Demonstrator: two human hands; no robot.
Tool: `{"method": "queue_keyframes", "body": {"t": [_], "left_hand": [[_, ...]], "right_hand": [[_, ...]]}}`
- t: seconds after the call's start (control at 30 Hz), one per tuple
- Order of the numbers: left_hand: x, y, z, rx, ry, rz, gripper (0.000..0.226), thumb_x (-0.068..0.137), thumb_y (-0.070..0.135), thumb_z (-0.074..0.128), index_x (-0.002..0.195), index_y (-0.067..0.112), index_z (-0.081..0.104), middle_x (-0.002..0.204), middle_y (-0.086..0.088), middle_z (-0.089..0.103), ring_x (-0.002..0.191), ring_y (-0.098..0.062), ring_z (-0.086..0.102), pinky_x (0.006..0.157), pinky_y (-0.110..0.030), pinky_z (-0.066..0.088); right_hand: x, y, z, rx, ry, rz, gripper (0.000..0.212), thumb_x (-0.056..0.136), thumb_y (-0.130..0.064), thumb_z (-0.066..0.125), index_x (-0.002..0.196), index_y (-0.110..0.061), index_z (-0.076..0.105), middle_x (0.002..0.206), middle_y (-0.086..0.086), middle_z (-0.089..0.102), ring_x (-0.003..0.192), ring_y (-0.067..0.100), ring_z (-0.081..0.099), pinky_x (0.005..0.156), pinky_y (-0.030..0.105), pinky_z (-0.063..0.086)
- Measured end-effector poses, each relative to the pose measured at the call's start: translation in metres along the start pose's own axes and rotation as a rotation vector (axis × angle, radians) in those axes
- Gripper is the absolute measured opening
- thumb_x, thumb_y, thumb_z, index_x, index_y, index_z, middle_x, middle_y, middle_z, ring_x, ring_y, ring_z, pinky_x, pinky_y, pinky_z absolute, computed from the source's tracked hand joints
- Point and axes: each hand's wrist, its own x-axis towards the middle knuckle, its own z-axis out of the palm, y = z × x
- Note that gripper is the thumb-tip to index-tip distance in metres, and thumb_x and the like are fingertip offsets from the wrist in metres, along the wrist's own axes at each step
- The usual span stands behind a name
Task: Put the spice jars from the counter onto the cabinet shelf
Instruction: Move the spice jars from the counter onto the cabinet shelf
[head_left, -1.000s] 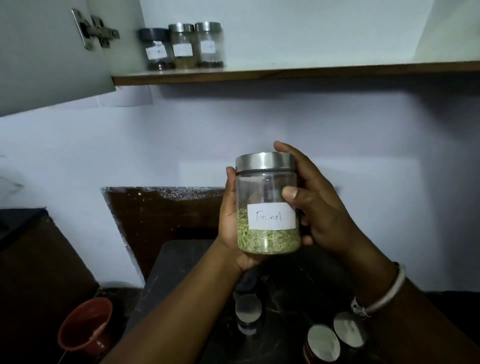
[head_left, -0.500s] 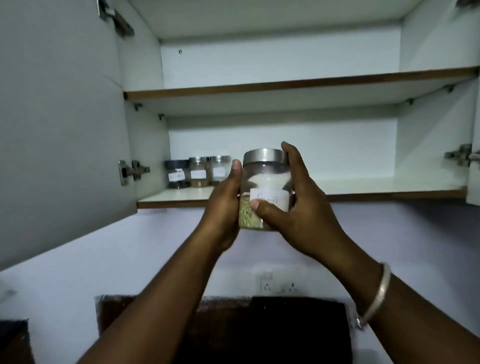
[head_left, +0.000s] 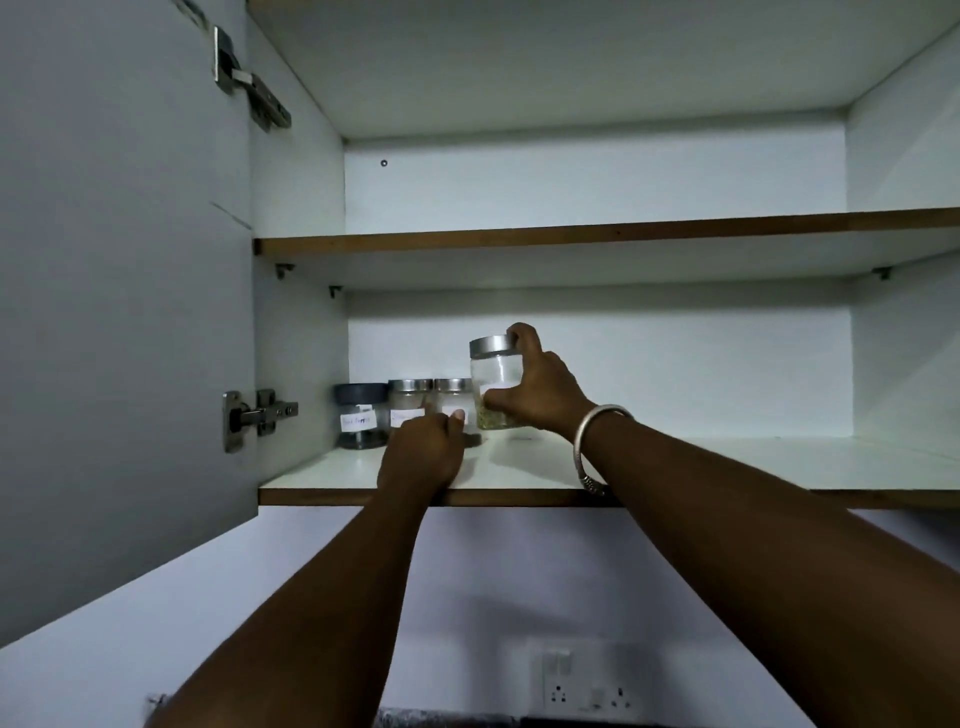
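Note:
My right hand (head_left: 540, 392) grips a clear fennel jar (head_left: 494, 374) with a steel lid, held just above or at the lower cabinet shelf (head_left: 675, 467), right of the row. Three labelled jars stand at the shelf's back left: a dark-lidded jar (head_left: 359, 415), a steel-lidded jar (head_left: 408, 402) and another steel-lidded jar (head_left: 453, 397). My left hand (head_left: 423, 452) rests on the shelf in front of those two, fingers curled, thumb touching the third jar's label; it holds nothing that I can see.
The cabinet door (head_left: 119, 312) stands open at the left with its hinge (head_left: 257, 418) jutting in. An upper shelf (head_left: 571, 234) spans above. A wall socket (head_left: 587, 686) sits below. The right part of the lower shelf is bare.
Both hands lifted the fennel jar from in front of the counter up into the cabinet. My left hand let go of it and dropped onto the shelf; the right hand alone carries it now.

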Motion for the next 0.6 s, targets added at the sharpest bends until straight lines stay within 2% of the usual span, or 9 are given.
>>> {"method": "queue_keyframes", "body": {"t": [0.1,0.2,0.27,0.33,0.43,0.5,0.6], "left_hand": [[0.005,-0.007,0.006,-0.016,0.013,0.029,0.058,0.111,0.042,0.034,0.101,0.002,0.074,0.102,-0.019,0.075,0.102,-0.037,0.067,0.083,-0.040,0.048],[0.007,-0.010,0.008,-0.016,0.019,0.027,0.054,0.110,0.042,0.036,0.095,0.005,0.072,0.100,-0.018,0.075,0.100,-0.036,0.067,0.078,-0.039,0.046],[0.008,-0.011,0.009,-0.028,0.030,0.017,0.052,0.110,0.042,0.036,0.086,0.010,0.068,0.097,-0.016,0.074,0.098,-0.035,0.067,0.075,-0.038,0.045],[0.008,-0.011,0.010,-0.033,0.039,0.007,0.049,0.110,0.042,0.036,0.078,0.014,0.061,0.092,-0.014,0.073,0.094,-0.033,0.067,0.073,-0.037,0.044],[0.007,-0.012,0.012,-0.041,0.055,0.010,0.049,0.110,0.044,0.036,0.077,0.016,0.060,0.090,-0.011,0.073,0.092,-0.032,0.067,0.072,-0.036,0.043],[0.005,-0.010,0.012,-0.040,0.069,0.004,0.050,0.109,0.045,0.036,0.079,0.016,0.062,0.090,-0.011,0.073,0.091,-0.031,0.066,0.070,-0.035,0.040],[0.005,-0.008,0.011,-0.028,0.087,0.002,0.051,0.110,0.045,0.035,0.086,0.012,0.067,0.095,-0.013,0.074,0.093,-0.034,0.066,0.071,-0.036,0.042]], "right_hand": [[0.027,0.023,0.016,-0.028,-0.024,0.067,0.080,0.069,-0.029,0.083,0.130,-0.029,0.033,0.107,0.007,0.062,0.090,0.031,0.067,0.071,0.042,0.061],[0.045,0.044,0.035,-0.062,-0.011,0.176,0.073,0.070,-0.020,0.082,0.123,-0.023,0.031,0.106,0.013,0.063,0.089,0.034,0.068,0.078,0.046,0.062],[0.054,0.055,0.051,-0.079,-0.052,0.215,0.075,0.070,-0.013,0.082,0.123,-0.021,0.030,0.109,0.017,0.062,0.087,0.034,0.067,0.076,0.046,0.060],[0.061,0.061,0.065,-0.090,-0.100,0.238,0.081,0.071,-0.009,0.083,0.130,-0.019,0.028,0.113,0.020,0.061,0.090,0.036,0.067,0.078,0.046,0.060],[0.069,0.068,0.077,-0.098,-0.120,0.266,0.098,0.073,-0.010,0.085,0.145,-0.015,0.018,0.122,0.021,0.059,0.106,0.040,0.066,0.087,0.048,0.059],[0.071,0.071,0.078,-0.102,-0.141,0.271,0.101,0.075,-0.011,0.085,0.148,-0.015,0.015,0.124,0.021,0.058,0.108,0.041,0.065,0.083,0.045,0.058],[0.072,0.078,0.077,-0.111,-0.153,0.274,0.100,0.079,-0.013,0.083,0.150,-0.016,0.014,0.114,0.017,0.059,0.106,0.041,0.066,0.078,0.042,0.054]]}}
